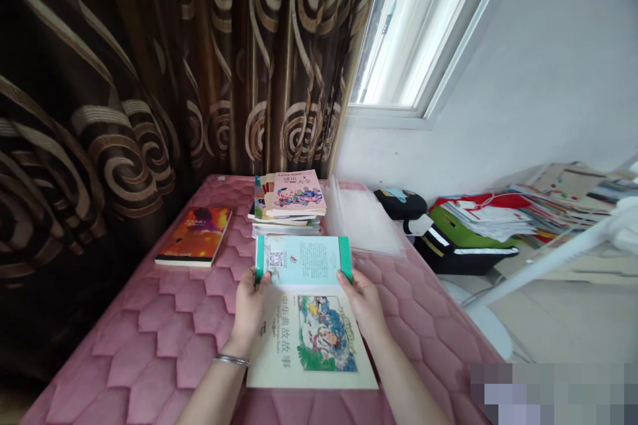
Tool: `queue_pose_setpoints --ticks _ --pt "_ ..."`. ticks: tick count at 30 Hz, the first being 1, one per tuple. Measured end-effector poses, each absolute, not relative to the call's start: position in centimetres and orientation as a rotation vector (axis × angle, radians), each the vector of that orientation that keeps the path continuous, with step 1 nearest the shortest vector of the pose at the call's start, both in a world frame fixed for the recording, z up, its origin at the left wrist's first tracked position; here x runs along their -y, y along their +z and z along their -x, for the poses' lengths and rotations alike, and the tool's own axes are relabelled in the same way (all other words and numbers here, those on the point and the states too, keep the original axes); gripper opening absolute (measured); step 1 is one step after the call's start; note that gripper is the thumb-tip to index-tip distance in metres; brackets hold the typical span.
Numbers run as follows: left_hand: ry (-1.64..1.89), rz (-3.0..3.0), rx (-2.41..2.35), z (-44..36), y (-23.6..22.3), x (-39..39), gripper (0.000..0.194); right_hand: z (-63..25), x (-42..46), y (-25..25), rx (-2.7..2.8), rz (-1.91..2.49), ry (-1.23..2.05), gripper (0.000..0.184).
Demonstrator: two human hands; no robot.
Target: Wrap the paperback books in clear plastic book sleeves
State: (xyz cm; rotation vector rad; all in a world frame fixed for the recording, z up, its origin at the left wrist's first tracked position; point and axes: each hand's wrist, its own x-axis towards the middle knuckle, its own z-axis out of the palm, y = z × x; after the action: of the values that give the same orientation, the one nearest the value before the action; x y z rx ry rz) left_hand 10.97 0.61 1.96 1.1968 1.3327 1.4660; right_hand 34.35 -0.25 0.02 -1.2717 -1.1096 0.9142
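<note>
Room notes from my feed. Upper left and centre of the frame: heavy brown curtain (pixel 149 60) with pale swirl pattern, hanging in folds down to the surface below. Upper right: window (pixel 409 26) with a white frame, bright daylight coming through; this looks like the main light I have. Right of it, a plain white wall (pixel 548 66). Lower half: a pink quilted cover (pixel 164 332) with a hexagon stitch over the table. Right middle: a cluttered heap of papers and booklets (pixel 523 212) against the wall. Lower right: pale floor (pixel 558 325), crossed by a white bar (pixel 548 259).
</note>
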Motion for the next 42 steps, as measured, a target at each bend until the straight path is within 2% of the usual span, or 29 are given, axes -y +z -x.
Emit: queue_pose_setpoints --ticks 8,18,29,34,38,42 --pt "1.457 -1.183 -1.329 -11.0 2.5 -0.4 0.035 -34.5 0.2 -0.3 1.138 1.311 0.846 0.046" --pt "1.481 -1.2 -1.362 -11.0 2.2 -0.6 0.034 -34.3 -0.1 -0.2 1.222 1.38 0.703 0.054" --pt "1.462 -1.305 -1.5 -10.8 1.7 -0.9 0.031 -34.3 -0.2 -0.3 1.273 1.408 0.613 0.044" --pt "1.466 -1.489 -1.706 -10.4 2.8 -0.4 0.043 -34.2 -0.2 -0.1 1.246 1.451 0.59 0.045" --pt "1.105 -1.92 -2.073 -11.5 5.7 1.9 0.037 -34.0 -0.2 0.2 1.233 1.463 0.585 0.046" --pt "0.584 -2.416 -1.807 -14.4 6.4 6.1 0.036 -34.0 -0.2 0.2 1.242 1.45 0.569 0.047"
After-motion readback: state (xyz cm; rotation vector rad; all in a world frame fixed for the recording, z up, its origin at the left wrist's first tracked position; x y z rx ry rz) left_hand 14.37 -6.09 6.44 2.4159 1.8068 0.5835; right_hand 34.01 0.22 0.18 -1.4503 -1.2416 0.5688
